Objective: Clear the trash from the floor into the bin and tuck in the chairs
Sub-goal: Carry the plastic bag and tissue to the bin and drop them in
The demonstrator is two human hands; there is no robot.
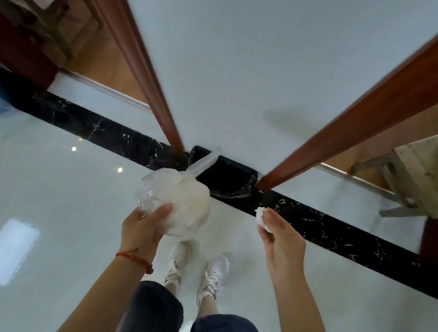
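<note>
Left hand [145, 223]: grips tied bag [177, 202] from below | right hand [279, 232]: pinches tissue wad [261, 214] | both held over floor, just short of black-lined bin [224, 176] by the wall | risk: releasing early drops trash on floor; bag handles may snag bin rim | chairs [422, 180] not tucked

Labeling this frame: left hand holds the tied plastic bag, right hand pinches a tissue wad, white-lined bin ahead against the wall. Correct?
Not quite. The head view shows the bin lined with a black bag, not white. The rest stands: left hand holds the tied plastic bag, right hand pinches the tissue wad.
</note>
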